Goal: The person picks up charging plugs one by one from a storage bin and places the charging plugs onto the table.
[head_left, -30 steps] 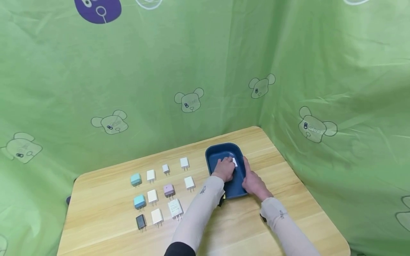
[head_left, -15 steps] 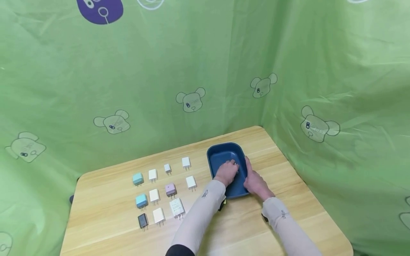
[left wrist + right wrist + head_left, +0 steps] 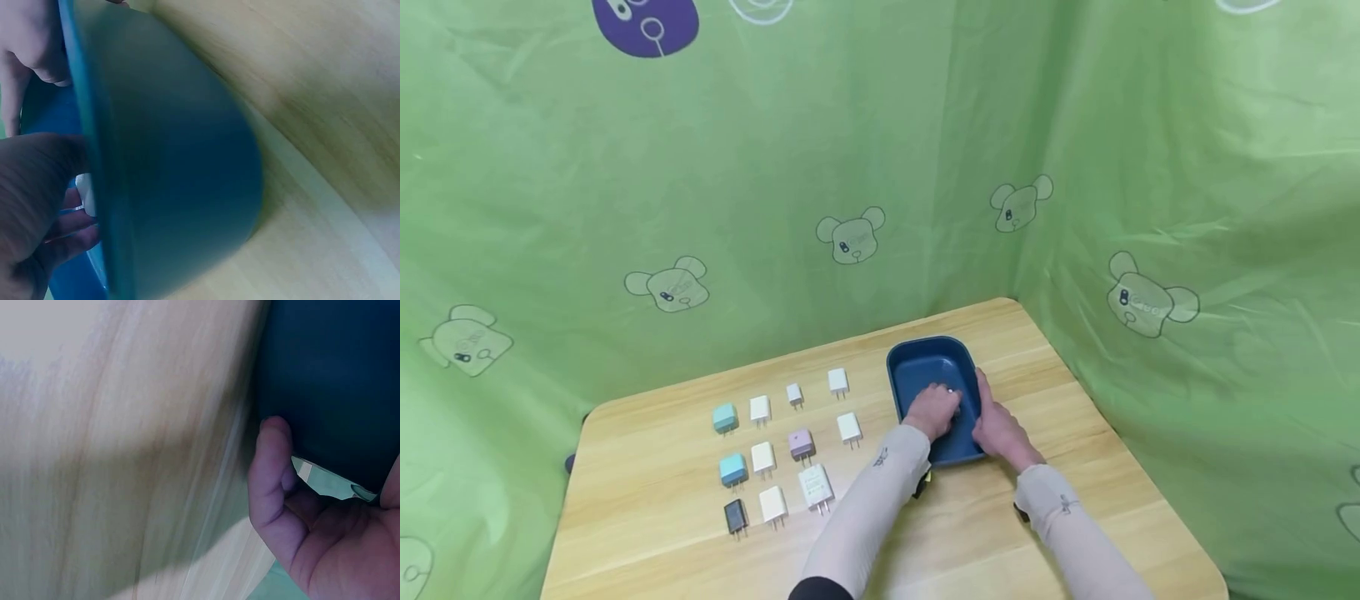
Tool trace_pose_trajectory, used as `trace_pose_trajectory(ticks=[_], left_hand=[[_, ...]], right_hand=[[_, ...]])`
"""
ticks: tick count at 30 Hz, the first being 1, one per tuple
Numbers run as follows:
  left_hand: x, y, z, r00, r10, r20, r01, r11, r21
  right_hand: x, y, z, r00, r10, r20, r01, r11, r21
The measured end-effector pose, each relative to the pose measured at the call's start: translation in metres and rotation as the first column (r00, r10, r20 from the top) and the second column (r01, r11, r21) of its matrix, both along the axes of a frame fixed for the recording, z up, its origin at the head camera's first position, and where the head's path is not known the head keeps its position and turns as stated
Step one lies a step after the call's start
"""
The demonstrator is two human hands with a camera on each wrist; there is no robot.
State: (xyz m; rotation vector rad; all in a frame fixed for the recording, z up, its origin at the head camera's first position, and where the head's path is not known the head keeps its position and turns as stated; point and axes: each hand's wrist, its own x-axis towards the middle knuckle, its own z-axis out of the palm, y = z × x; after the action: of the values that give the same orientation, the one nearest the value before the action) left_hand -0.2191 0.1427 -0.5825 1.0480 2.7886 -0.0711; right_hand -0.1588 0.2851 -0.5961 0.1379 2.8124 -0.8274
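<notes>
My left hand (image 3: pixel 934 408) reaches down inside a dark blue plastic basin (image 3: pixel 927 364). In the left wrist view its thumb and fingers pinch a white charger plug (image 3: pixel 86 195), mostly hidden by the fingers and the basin's rim. My right hand (image 3: pixel 1002 431) grips the right wall of the basin. Its thumb lies along the rim in the head view, and a fingertip (image 3: pixel 275 428) presses the outer wall in the right wrist view.
Left of the basin, several charger plugs lie in rows on the wooden table (image 3: pixel 647 500). They include a purple plug (image 3: pixel 801 443), a blue plug (image 3: pixel 732 468), a black plug (image 3: pixel 735 517) and several white ones. A green curtain (image 3: pixel 760 167) hangs behind the table.
My left fingers have closed over the white charger plug, which showed plainly in the basin a second ago. The right hand keeps its grip. The head view has shifted slightly.
</notes>
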Motion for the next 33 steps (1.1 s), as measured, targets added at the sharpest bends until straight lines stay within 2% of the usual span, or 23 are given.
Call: trace_pose_trajectory(ticks=[5,13,22,33], left_hand=[[0.0019,-0.0011,-0.0009,0.999,0.009,0.053,-0.01,1.0,0.018],[0.0035,-0.0058,-0.0023,0.999,-0.02,0.049,0.019,0.999,0.033],[0.0066,-0.0061,-0.004,0.997,-0.028,0.078,0.024,0.999,0.048],[0.0086,-0.0055,-0.0028,0.988,0.036,0.153,-0.047,0.997,0.069]], right_hand=[[0.0006,-0.0004,0.0,1.0,-0.003,0.003,0.003,1.0,-0.003],[-0.0009,-0.0008,0.0007,1.0,0.003,0.01,-0.003,1.0,-0.007],[-0.0022,0.0009,-0.0001,1.0,0.003,0.015,-0.003,1.0,-0.02],[-0.0003,-0.0009,0.0007,1.0,0.004,0.019,-0.003,1.0,-0.016]])
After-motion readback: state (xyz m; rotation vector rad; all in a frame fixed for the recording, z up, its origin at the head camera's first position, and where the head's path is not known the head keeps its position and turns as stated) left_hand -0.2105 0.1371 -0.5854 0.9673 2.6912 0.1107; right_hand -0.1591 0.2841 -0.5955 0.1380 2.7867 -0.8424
